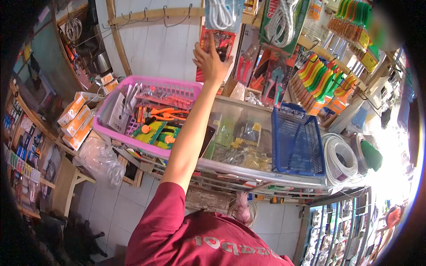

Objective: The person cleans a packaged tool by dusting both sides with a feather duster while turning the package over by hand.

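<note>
My left hand (212,62) reaches far forward, its back toward me, over a red packaged item (226,41) hanging on the wall. Its fingers are apart, with one stretched upward against the pack; a firm grip does not show. What exactly is in the red pack is hard to make out. Just above it hangs a pack with a coiled white cable (220,15). Below my forearm stands a pink basket (104,126) with orange-handled pliers (166,114) and other packaged tools. My right hand is out of view.
A blue basket (298,155) stands on the glass counter (213,166), beside coiled white cable (339,155). Packaged pliers (276,84) and colourful-handled tools (317,80) hang at right. Orange-and-white boxes (76,122) and a plastic bag (100,157) are at left.
</note>
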Available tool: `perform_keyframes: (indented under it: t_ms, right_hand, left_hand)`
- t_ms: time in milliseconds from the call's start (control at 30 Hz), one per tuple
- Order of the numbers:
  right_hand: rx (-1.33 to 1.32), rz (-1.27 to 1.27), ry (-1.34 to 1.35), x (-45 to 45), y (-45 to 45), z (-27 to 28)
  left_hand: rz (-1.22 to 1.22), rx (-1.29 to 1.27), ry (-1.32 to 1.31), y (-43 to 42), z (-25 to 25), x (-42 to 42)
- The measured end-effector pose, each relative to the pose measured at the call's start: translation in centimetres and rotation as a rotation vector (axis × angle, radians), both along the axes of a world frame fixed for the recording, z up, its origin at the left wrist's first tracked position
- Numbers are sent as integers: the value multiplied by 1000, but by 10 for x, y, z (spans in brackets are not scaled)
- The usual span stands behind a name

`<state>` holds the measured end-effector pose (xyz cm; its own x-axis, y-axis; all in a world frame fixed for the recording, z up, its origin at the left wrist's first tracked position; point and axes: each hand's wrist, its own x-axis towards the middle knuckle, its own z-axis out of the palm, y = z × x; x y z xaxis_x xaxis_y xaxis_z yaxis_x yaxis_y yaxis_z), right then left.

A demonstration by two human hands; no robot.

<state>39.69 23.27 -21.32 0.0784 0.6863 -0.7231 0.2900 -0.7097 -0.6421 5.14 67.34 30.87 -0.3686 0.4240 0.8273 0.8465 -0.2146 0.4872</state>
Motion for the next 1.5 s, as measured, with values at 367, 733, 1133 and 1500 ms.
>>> perform_keyframes:
  t_ms: [367, 733, 1133, 1500]
  right_hand:
    - [-5, 110, 74, -32, -8, -9]
    - [-21, 168, 82, -43, -5, -6]
    - [-35, 161, 63, -35, -8, -4]
    - [-35, 156, 92, -28, -9, -13]
  left_hand:
    - [-397, -100, 394, -88, 16, -96]
    - [-499, -723, 342, -131, -70, -223]
    - [-189, -689, 913, -129, -68, -222]
    - [-211, -675, 717, -89, -48, -259]
